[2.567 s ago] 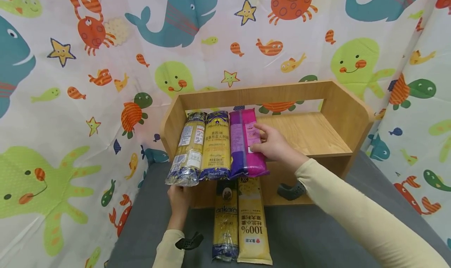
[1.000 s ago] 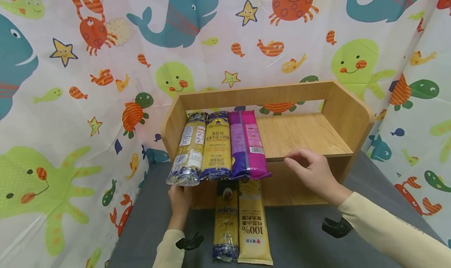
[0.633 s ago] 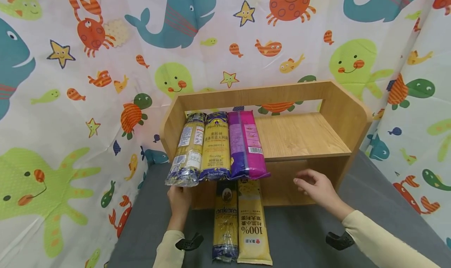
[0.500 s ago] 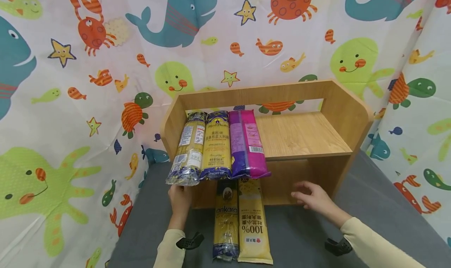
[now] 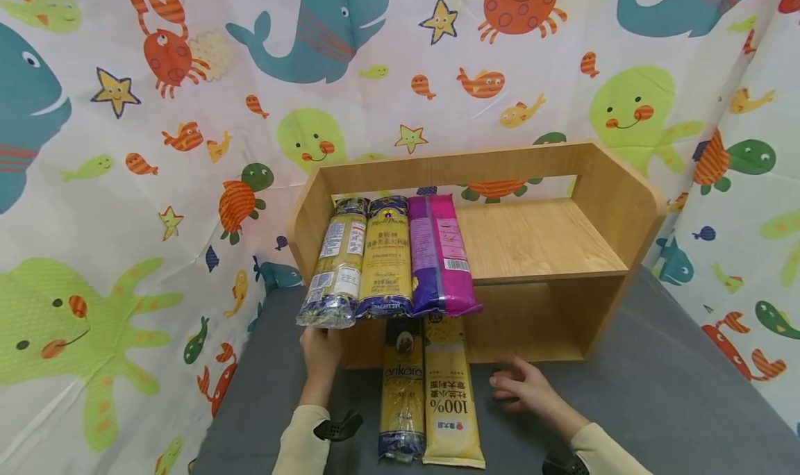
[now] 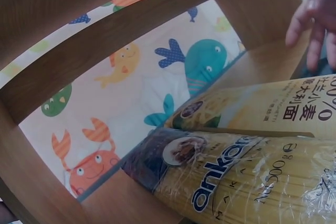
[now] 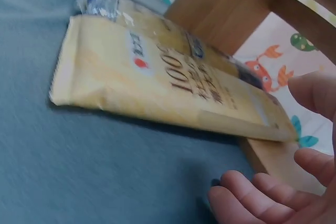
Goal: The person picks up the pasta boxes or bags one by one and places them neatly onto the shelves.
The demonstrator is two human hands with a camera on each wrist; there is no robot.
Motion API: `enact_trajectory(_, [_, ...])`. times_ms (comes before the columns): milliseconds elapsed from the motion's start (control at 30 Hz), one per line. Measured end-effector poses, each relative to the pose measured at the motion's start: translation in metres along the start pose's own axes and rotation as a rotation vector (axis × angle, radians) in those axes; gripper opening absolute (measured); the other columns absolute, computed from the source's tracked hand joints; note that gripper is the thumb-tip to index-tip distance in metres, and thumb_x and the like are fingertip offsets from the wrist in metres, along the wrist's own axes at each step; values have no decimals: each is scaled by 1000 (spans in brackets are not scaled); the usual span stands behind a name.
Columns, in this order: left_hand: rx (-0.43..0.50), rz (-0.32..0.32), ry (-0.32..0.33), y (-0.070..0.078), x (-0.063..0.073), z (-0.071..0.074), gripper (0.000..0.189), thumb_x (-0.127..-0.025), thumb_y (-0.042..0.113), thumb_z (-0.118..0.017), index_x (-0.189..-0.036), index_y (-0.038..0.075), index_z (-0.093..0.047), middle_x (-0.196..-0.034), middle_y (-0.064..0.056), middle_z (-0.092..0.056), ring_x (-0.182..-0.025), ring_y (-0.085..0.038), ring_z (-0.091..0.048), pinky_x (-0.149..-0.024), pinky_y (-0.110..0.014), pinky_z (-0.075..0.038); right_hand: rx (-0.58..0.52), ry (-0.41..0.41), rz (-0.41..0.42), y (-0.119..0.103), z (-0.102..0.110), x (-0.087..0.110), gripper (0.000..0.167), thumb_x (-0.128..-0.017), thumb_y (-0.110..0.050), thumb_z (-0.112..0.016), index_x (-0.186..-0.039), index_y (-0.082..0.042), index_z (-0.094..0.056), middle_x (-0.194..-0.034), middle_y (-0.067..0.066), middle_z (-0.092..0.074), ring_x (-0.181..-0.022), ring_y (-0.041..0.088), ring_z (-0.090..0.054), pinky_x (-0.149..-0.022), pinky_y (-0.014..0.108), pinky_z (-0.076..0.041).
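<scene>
On the upper shelf lie three packs side by side: a clear-wrapped spaghetti pack, a yellow and blue spaghetti pack and a pink and purple pack. My left hand is at the shelf's lower left, below the first pack's end; its fingertips are hidden. Two packs lie partly in the lower compartment and stick out at the front: an Ankara pasta pack and a pale yellow pasta pack. Just right of the pale pack, my right hand is apart from it, fingers loosely bent, holding nothing.
The wooden two-tier shelf stands on a grey cloth surface. Its right side panel rises beside the upper board. A sea-animal curtain hangs behind and at both sides.
My right hand has let go of the pink pack, drawn back to the right, then come down and left beside the pale yellow pack. The left hand stays in place.
</scene>
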State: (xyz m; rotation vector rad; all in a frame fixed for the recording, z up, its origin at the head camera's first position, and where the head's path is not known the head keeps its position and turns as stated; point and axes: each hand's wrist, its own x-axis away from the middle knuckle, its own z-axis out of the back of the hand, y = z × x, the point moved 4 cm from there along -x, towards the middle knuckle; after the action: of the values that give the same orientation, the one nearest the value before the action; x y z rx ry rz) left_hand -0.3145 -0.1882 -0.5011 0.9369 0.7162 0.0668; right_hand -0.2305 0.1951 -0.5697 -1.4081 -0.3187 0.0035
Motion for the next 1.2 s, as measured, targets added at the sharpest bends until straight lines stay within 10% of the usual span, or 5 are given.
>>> enact_trajectory(367, [3,-22,7,1,-1,-4,7,-93,-2,-59,-92,-2,-66,-67,-16,-57,-60,-22,-40,-59,-39,-34,-61,-73,11,6,-30,-2,78,-97,-20,-65,-155,9,-21,-143,43,-45,-108,30,-70,-76,45,-59])
enact_trajectory(800, [-14,9,5,0,1,-7,10,-94,1,-58,-91,-4,-67,-68,-20,-60,-60,-23,-43,-58,-41,-36,44,-3,54,6,-46,-20,77,-83,-5,-74,-149,9,-35,-116,33,-68,-71,14,-62,-51,27,-42])
enact_trajectory(1200, [2,5,-4,-1,-2,-3,11,-96,-1,-55,-91,-2,-65,-58,-1,-37,-54,-16,-32,-55,-35,-27,196,86,96,-5,-66,-37,93,-70,-4,-86,-150,2,-40,-111,21,-66,-83,20,-66,-72,36,-55])
